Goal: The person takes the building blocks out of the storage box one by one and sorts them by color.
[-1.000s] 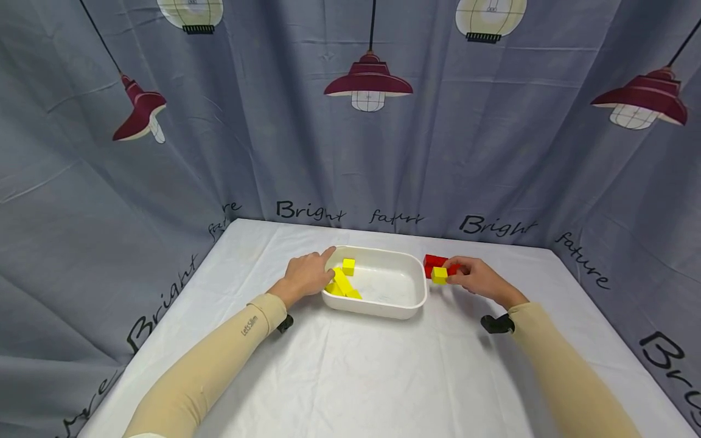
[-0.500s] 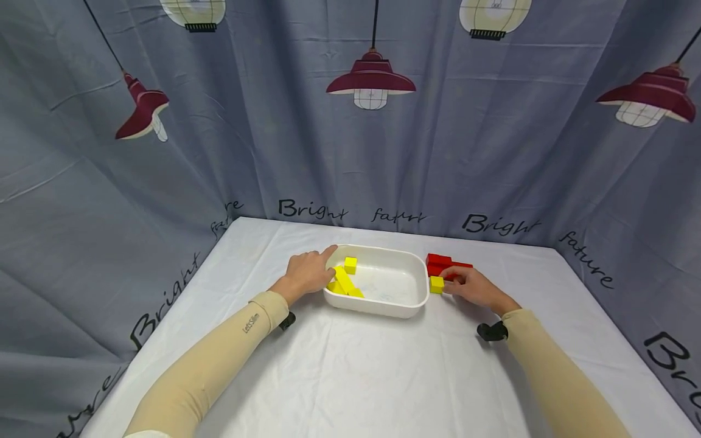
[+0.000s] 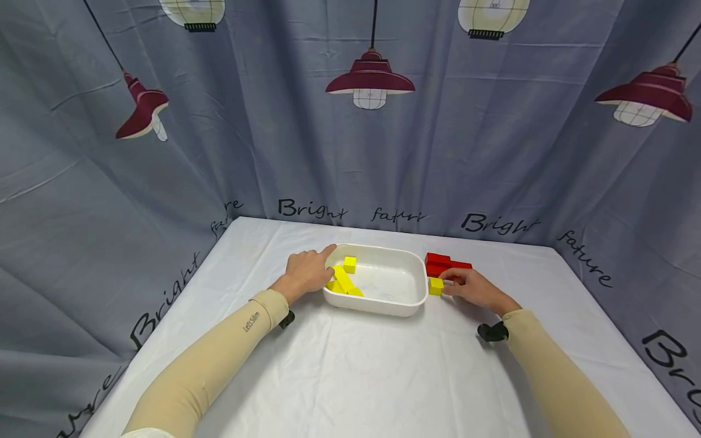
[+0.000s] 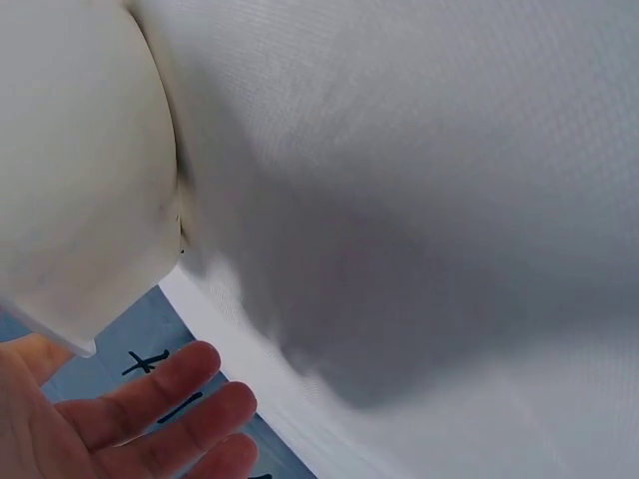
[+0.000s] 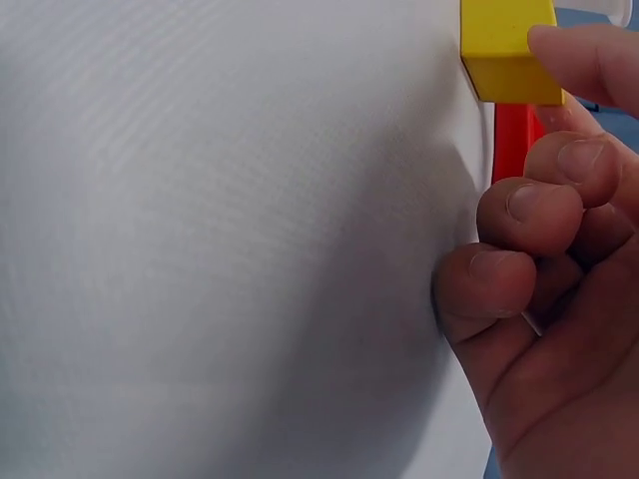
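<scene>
A white tray [image 3: 383, 309] stands on the table, with several yellow blocks [image 3: 344, 278] in its left end. My left hand [image 3: 308, 272] holds the tray's left rim, thumb over the edge. In the left wrist view its other fingers [image 4: 205, 419] spread loosely beside the tray wall. Just right of the tray, my right hand [image 3: 471, 286] pinches a yellow cube [image 3: 435, 286] between thumb and index finger, low at the tabletop. The right wrist view shows that cube [image 5: 509, 50] at the fingertips, the remaining fingers curled beneath.
Red blocks [image 3: 439, 263] lie behind the right hand, close to the tray's right wall. White cloth [image 3: 372, 377] covers the table. A grey-blue curtain [image 3: 296, 152] printed with lamps hangs behind the table and at both sides.
My right hand has brought the yellow cube down and slightly nearer to me, from in front of the red blocks to the tabletop by the tray. My left hand keeps its place.
</scene>
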The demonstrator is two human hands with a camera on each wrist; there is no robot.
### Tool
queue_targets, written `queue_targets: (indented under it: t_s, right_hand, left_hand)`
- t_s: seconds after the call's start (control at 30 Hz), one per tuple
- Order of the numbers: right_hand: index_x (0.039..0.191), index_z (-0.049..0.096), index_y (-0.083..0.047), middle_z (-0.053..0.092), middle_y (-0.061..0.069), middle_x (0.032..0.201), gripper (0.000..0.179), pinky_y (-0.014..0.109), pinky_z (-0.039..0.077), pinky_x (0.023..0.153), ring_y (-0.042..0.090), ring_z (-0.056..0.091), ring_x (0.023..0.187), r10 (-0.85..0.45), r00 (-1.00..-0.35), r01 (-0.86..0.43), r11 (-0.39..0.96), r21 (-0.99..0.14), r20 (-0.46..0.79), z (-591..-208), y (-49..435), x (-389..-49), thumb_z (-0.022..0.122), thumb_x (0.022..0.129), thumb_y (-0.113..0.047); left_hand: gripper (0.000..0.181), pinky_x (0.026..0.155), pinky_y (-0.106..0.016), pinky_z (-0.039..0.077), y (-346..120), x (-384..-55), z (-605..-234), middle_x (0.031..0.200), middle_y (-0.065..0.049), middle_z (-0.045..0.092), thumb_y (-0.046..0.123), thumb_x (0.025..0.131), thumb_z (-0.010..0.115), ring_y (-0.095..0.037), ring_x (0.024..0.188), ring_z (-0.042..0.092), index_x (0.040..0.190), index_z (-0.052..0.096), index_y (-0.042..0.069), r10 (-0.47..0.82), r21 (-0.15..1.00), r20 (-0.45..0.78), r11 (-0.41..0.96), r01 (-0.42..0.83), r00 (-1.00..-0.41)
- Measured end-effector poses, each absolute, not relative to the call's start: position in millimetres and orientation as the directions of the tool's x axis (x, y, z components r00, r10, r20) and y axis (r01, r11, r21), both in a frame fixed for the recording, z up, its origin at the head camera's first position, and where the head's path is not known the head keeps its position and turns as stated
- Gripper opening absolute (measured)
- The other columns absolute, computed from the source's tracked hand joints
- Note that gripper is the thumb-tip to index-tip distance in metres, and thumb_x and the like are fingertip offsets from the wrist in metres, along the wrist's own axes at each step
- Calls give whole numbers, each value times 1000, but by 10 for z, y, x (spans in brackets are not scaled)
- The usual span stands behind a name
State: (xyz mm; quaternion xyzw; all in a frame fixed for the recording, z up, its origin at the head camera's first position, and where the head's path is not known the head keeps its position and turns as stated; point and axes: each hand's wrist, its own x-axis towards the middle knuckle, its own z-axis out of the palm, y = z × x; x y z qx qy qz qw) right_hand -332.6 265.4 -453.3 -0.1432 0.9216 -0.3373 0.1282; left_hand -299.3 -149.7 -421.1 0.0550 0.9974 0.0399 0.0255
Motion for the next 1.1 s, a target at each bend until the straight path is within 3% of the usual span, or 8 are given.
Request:
queue_targets:
  t_s: [0.53,0.83,1.1]
  right_hand:
    - [129,61,-8,55,8,75,43,29,42,62,22,50,65,-342,-925,-149,724,-673,-163,-4526,2660,-3282,71,92,-29]
    - [129,61,-9,54,6,76,45,29,43,63,23,51,68,-319,-932,-121,724,-679,-174,-4556,2634,-3265,72,91,-32]
    - [129,61,-9,55,8,76,46,29,42,63,22,51,68,-316,-934,-126,726,-676,-164,-4527,2615,-3255,72,92,-33]
  left_hand:
    - [66,66,-39,48,-1503,-3004,-4231,108,-10,69,42,96,50,-23,76,58,159,30,32,92,60,-42,994,90,-995]
    - [66,82,-47,51,-1478,-3014,-4295,127,-12,67,50,97,46,-27,97,65,157,34,26,99,185,6,978,98,-995]
    - [64,80,-49,53,-1466,-3028,-4353,124,-13,65,45,99,46,-31,99,66,158,33,25,96,223,91,968,114,-991]
